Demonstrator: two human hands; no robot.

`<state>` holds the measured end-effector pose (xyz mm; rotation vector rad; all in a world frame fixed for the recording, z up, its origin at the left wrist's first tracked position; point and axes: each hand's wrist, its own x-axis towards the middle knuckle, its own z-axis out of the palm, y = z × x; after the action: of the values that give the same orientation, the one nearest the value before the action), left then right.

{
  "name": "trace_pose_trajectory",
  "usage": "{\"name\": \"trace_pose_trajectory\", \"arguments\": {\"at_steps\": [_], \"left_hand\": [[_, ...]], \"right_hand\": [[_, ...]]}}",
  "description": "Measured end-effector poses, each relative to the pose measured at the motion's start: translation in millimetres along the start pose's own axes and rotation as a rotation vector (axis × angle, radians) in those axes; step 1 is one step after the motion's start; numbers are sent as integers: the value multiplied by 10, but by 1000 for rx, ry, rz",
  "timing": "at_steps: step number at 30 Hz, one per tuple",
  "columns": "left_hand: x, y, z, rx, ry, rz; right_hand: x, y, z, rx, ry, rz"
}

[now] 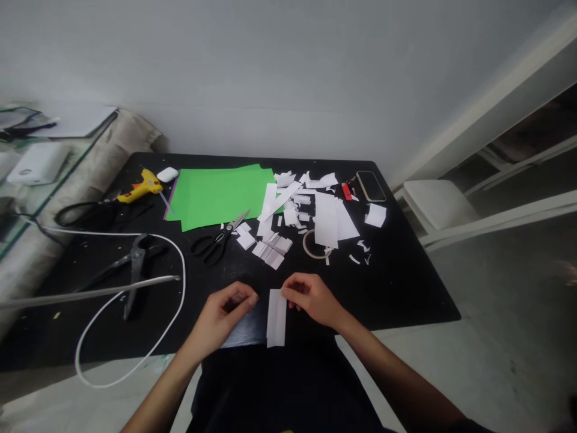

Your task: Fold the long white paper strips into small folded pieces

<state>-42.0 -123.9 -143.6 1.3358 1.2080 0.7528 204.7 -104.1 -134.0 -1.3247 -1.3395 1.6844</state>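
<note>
My right hand (314,299) pinches the top right corner of a folded white paper strip (276,319) between thumb and fingers. The strip hangs upright at the table's front edge, with a lengthwise crease. To its left, my left hand (228,313) is apart from the strip, its thumb and fingertips drawn together; whatever may be between them is hidden. Beyond the hands lie folded white paper pieces (273,249) and black-handled scissors (220,238), blades pointing away to the right. A roll of tape (311,251) sits partly under a white sheet (326,219).
Green sheets (220,195) lie at the back, with a yellow glue gun (143,187) to their left. A white cable (184,270) loops across the left side near large dark shears (136,270). A phone (370,186) and a red lighter (346,191) lie back right.
</note>
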Motion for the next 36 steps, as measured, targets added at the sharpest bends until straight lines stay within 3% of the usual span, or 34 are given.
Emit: {"name": "trace_pose_trajectory", "arguments": {"at_steps": [6,14,27,36], "left_hand": [[22,36,94,-86,-115,45],[1,97,94,-87,-149,48],[35,50,161,-27,68,19],[54,-46,255,-87,129,4]], "right_hand": [[35,21,116,84,-14,-13],[39,63,134,137,-3,-8],[26,79,226,184,-65,-38],[64,182,267,209,-26,-14]]}}
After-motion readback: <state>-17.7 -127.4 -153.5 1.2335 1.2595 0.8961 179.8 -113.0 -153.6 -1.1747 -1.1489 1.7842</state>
